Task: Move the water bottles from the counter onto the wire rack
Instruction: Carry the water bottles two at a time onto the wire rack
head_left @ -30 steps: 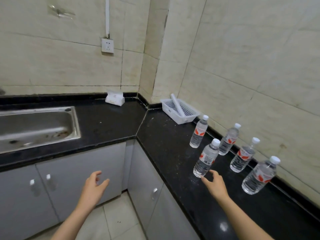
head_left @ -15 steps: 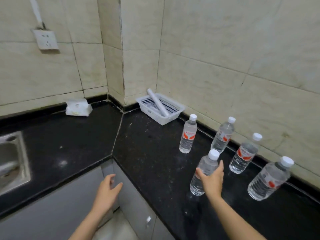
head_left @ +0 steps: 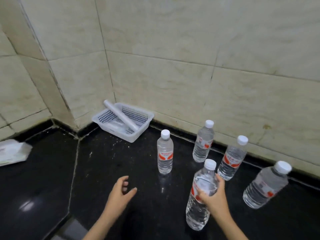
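Several clear water bottles with white caps and red-and-white labels stand on the black counter. My right hand is wrapped around the middle of the nearest bottle, at its label. To its left a bottle stands alone. Along the wall stand three more: one bottle, another bottle and a far-right bottle. My left hand hovers over the counter with fingers spread, holding nothing. No wire rack is in view.
A white perforated plastic basket with a white roll lying across it sits in the tiled corner. A pack of wipes lies at the left edge. The counter's front edge runs at the lower left.
The view has swung right and closer to the counter. My right hand has closed around the nearest bottle. My left hand has come up over the counter.
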Available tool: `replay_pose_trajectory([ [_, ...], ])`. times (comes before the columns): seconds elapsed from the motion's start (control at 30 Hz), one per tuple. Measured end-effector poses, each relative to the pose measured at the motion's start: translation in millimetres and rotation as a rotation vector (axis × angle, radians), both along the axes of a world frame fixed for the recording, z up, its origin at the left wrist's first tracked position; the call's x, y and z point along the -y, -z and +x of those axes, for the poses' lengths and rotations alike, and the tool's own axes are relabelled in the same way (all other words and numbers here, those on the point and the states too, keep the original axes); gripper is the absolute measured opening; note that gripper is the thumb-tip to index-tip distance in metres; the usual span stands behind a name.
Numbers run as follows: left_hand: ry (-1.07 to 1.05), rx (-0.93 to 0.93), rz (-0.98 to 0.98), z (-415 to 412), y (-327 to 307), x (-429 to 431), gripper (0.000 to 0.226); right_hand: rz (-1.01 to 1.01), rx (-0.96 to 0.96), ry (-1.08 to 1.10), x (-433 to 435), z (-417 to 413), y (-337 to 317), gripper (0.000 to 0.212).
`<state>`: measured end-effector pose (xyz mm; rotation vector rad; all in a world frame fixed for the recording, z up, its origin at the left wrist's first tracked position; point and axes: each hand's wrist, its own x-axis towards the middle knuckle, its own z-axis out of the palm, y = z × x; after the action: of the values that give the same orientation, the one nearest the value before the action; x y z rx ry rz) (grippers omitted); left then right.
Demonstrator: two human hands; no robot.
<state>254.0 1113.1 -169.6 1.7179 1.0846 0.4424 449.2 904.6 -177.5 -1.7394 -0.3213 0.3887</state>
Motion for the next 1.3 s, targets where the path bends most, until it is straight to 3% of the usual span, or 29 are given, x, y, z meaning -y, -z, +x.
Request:
replay_pose_trajectory([
  [0.2,0.375,0.055,-0.047,95,-7,-56,0.095,-0.025,-0.084,-0.092,9,-6,-10,0.076],
  [0.43,0.758,0.157,-0.074,162,-9,-86,0.114,-0.053,-0.124,0.013,6,-22,-20,0.071],
  [0.67,0.609,0.253,-0.047,176,6,-78,0.091,-0.055,-0.141,0.269,-3,-55,-31,0.064],
  [0.83,0.748,0.279,-0.163,170,5,-91,0.068,-0.012,-0.118,0.431,-5,-79,-31,0.069],
  [1.1,0.937,0.239,-0.263,141,7,-83,0.064,0.019,-0.036,0.682,-18,-101,-7,0.068],
  [1.3,0.988,0.211,-0.346,123,3,-65,0.059,-0.065,0.000,0.665,-3,-116,-15,0.064],
])
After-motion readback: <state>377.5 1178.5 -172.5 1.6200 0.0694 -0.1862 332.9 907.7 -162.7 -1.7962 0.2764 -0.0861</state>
